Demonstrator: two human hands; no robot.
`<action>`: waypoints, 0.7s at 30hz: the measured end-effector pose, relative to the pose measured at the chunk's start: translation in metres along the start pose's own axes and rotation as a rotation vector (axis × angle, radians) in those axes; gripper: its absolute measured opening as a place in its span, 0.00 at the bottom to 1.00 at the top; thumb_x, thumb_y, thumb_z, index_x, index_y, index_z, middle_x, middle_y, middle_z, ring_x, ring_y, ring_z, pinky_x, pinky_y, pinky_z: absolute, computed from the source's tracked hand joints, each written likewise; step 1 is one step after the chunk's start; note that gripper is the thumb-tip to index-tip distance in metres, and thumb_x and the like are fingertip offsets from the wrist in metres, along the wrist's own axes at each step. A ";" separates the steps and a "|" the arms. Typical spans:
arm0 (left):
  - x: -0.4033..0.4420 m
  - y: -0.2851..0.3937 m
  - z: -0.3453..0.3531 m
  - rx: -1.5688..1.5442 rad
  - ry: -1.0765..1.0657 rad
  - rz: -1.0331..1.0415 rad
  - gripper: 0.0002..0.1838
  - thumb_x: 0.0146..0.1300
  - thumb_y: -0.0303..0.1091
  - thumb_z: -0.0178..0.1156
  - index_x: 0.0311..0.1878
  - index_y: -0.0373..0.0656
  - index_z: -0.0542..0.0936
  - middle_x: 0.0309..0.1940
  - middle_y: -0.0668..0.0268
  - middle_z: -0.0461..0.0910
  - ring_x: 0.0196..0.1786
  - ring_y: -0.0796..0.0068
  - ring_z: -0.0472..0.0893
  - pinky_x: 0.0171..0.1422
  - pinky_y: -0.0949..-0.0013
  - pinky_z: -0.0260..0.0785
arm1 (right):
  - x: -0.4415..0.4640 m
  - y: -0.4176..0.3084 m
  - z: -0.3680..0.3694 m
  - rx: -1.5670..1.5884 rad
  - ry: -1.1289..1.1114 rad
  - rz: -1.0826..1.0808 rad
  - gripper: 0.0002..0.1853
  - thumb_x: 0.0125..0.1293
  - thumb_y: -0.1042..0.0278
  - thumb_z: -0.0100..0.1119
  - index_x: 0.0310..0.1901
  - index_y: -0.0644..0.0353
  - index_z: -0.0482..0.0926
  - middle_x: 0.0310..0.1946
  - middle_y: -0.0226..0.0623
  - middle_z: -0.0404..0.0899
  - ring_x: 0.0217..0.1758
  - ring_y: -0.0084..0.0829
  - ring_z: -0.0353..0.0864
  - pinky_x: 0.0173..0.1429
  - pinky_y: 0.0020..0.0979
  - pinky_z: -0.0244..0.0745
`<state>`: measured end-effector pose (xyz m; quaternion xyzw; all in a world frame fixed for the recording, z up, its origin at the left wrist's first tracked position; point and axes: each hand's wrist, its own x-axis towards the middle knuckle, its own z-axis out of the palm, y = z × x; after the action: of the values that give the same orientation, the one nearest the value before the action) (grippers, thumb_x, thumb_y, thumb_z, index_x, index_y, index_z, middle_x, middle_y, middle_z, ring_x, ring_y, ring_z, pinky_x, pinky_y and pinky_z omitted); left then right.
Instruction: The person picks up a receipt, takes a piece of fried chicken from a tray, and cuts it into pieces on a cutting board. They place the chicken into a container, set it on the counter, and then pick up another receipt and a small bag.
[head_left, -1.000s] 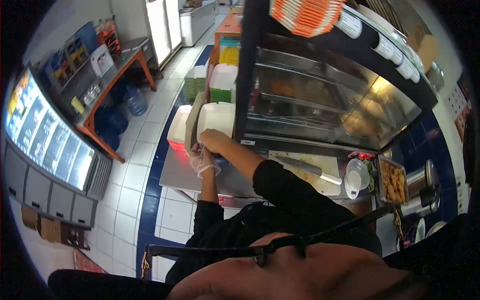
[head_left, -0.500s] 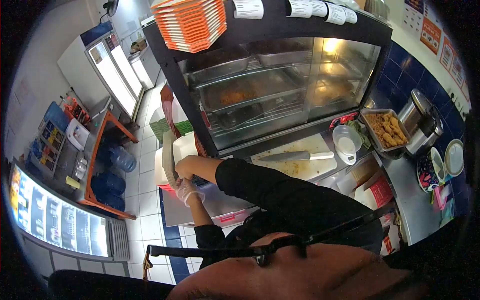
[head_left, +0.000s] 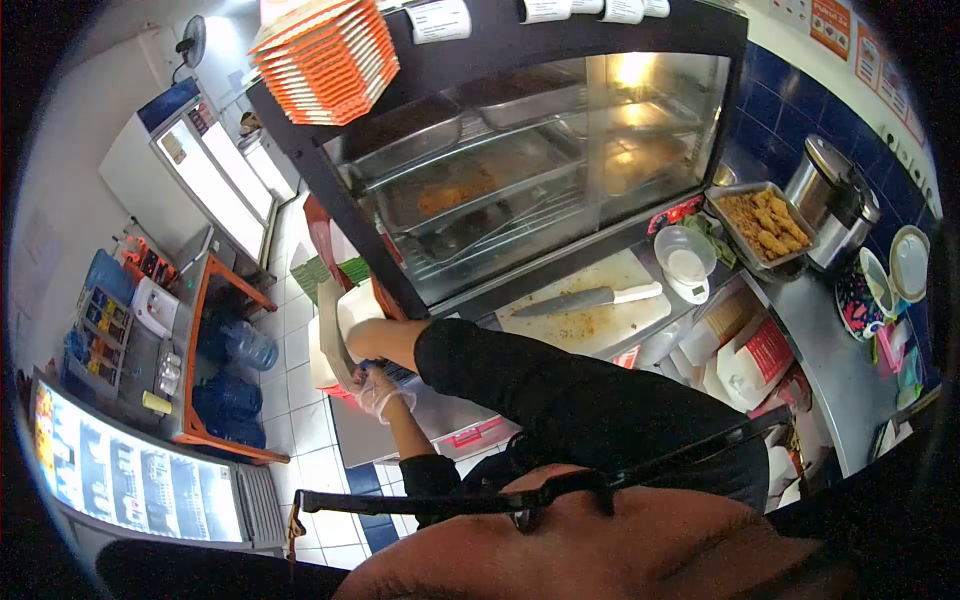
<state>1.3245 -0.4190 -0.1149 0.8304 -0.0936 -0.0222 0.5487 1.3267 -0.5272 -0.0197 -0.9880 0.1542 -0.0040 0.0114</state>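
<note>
A stack of pale takeaway cartons [head_left: 332,325] stands on edge at the left end of the metal counter, beside an open white carton [head_left: 357,305]. My left hand [head_left: 385,394], in a clear plastic glove, has its fingers closed at the near end of the stack. What lies inside those fingers is partly hidden, with a small blue patch showing there. My bare right hand [head_left: 364,342] reaches across from the right, between the stack and the white carton. Its fingers are out of sight behind the wrist and the cartons.
A glass display warmer [head_left: 480,190] rises ahead, with folded orange-and-white cartons [head_left: 330,65] on top. Right of my hands lie a cutting board [head_left: 600,330], a knife [head_left: 570,302], a scale [head_left: 690,285] and a tray of fried pieces [head_left: 758,215].
The view has shifted and turned slightly. My right hand has gone deeper between the cartons, and its fingers have dropped from sight. My left hand stays at the stack's near end.
</note>
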 end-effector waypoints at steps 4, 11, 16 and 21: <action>-0.004 0.001 0.000 0.063 0.092 0.077 0.18 0.50 0.39 0.59 0.44 0.39 0.77 0.41 0.55 0.82 0.44 0.57 0.81 0.51 0.58 0.71 | 0.022 0.003 -0.055 0.122 0.112 -0.018 0.09 0.46 0.66 0.59 0.29 0.58 0.84 0.27 0.44 0.82 0.33 0.44 0.83 0.33 0.45 0.76; 0.036 -0.044 0.021 0.151 -0.082 0.037 0.13 0.54 0.41 0.64 0.39 0.45 0.81 0.33 0.65 0.83 0.32 0.70 0.81 0.36 0.69 0.75 | -0.236 -0.051 -0.206 0.240 0.828 -0.362 0.10 0.47 0.64 0.55 0.27 0.62 0.77 0.25 0.44 0.76 0.32 0.43 0.77 0.36 0.42 0.72; -0.028 -0.050 -0.011 0.058 -0.085 0.126 0.15 0.56 0.41 0.62 0.44 0.46 0.78 0.40 0.63 0.80 0.39 0.70 0.79 0.41 0.68 0.75 | -0.473 -0.004 -0.195 0.368 0.896 -0.303 0.34 0.40 0.39 0.70 0.37 0.60 0.70 0.33 0.41 0.67 0.35 0.43 0.70 0.39 0.38 0.65; -0.124 -0.036 -0.026 0.047 -0.207 0.225 0.17 0.58 0.41 0.60 0.49 0.46 0.76 0.46 0.62 0.77 0.46 0.70 0.77 0.46 0.67 0.74 | -0.708 0.022 -0.146 0.476 0.906 0.588 0.35 0.38 0.49 0.75 0.41 0.64 0.70 0.37 0.42 0.68 0.40 0.41 0.70 0.44 0.37 0.66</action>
<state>1.2115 -0.3596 -0.1452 0.8207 -0.2427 -0.0435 0.5155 0.6438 -0.3354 0.1228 -0.7739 0.4058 -0.4568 0.1667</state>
